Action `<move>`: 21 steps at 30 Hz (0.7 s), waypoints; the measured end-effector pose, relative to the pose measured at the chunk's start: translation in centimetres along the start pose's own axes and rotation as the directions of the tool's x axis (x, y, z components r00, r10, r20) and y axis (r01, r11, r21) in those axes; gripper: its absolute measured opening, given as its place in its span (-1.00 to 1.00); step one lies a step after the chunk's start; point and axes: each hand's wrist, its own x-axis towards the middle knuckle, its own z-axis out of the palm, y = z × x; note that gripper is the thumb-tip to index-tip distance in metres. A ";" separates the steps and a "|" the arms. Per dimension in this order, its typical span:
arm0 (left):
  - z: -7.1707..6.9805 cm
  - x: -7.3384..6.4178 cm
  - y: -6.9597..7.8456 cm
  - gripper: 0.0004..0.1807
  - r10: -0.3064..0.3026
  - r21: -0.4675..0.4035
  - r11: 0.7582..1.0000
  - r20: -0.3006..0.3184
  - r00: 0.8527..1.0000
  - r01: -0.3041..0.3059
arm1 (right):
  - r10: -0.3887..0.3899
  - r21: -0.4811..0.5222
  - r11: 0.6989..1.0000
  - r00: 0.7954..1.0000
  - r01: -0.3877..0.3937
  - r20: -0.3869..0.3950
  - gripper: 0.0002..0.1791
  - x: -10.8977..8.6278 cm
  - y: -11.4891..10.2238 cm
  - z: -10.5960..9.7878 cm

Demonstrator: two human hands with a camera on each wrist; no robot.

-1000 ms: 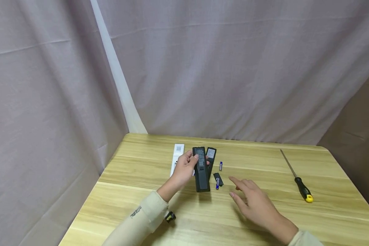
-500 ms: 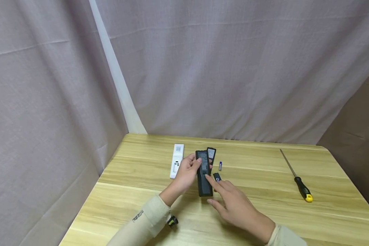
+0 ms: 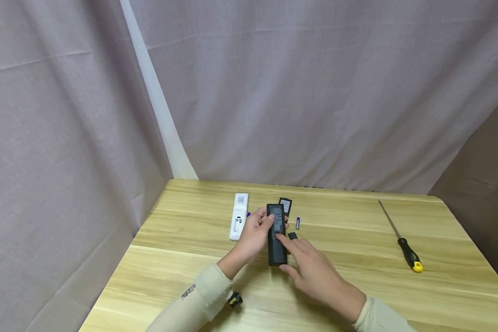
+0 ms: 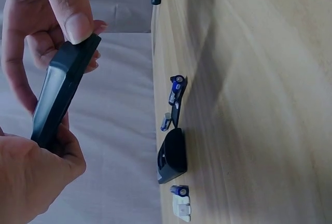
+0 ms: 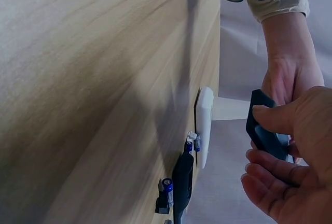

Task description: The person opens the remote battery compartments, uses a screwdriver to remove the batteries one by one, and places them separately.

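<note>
While the left hand (image 3: 252, 237) grips one long black plastic remote control (image 3: 276, 250) by its side, thumb over the printed back, the right hand (image 3: 315, 272), half closed, pinches the lower part of it: the index finger is on the back, and the thumb touches the lower end. This remote is in the air above the pale wooden table (image 3: 149, 258). There are three remotes in total: beyond the held one lies a second black plastic remote with a pale label (image 3: 286, 205), and to the left one slim white plastic remote (image 3: 240, 207). At least three small blue-and-silver cylindrical batteries can be counted: one (image 3: 297, 223) lies apart, one (image 4: 175, 90) lies at one small flat black plastic piece (image 4: 178, 109), and one (image 4: 179, 190) is near the white remote. Well to the right lies one screwdriver with black-and-yellow handle (image 3: 408, 252).
</note>
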 end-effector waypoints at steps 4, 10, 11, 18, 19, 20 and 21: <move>0.0 -0.2 -0.1 -0.61 0.004 0.018 1.000 -0.007 1.000 -0.004 | -0.008 0.000 1.000 1.000 0.008 0.016 -0.13 0.2 0.1 0.2; 0.4 -0.4 -0.5 -0.61 0.007 0.023 1.000 -0.001 1.000 -0.007 | -0.040 -0.022 0.999 0.996 0.042 0.081 -0.17 0.7 0.4 0.0; 0.5 -0.4 -0.6 -0.62 0.008 0.026 1.000 0.003 1.000 -0.008 | -0.047 -0.028 0.998 0.995 0.050 0.092 -0.18 0.8 0.5 -0.1; 1.2 -0.5 -1.2 -0.64 0.012 0.044 0.999 0.019 1.000 -0.013 | -0.081 -0.046 0.995 0.986 0.088 0.146 -0.20 1.2 0.8 -0.3; 1.3 -0.5 -1.2 -0.64 0.015 0.052 0.999 0.023 1.000 -0.016 | -0.078 -0.045 0.995 0.986 0.086 0.149 -0.20 1.2 0.8 -0.3; 1.4 -0.5 -1.3 -0.64 0.020 0.059 0.998 0.027 0.999 -0.022 | -0.076 -0.046 0.995 0.986 0.084 0.150 -0.20 1.2 0.9 -0.3; 1.5 -0.5 -1.3 -0.64 0.024 0.074 0.997 0.027 0.999 -0.026 | -0.074 -0.046 0.996 0.986 0.082 0.149 -0.19 1.2 0.9 -0.3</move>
